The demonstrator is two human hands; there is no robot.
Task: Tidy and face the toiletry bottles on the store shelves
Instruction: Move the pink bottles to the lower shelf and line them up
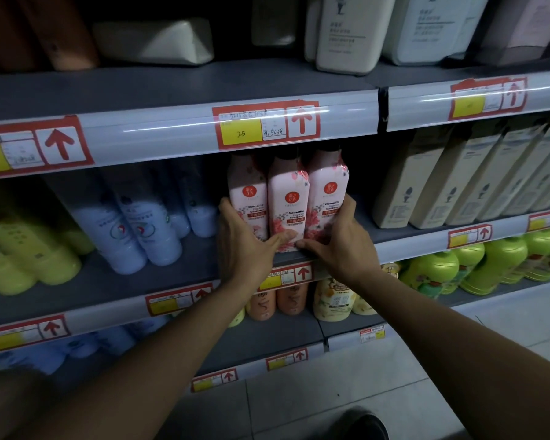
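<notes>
We are cupping three pink bottles (288, 198) standing upright side by side at the middle shelf (185, 274) front edge, near frame centre. Our left hand (245, 246) is curling round the nine o'clock bottle, our right hand (337, 239) round the three o'clock one, thumbs pressing the middle bottle's base.
</notes>
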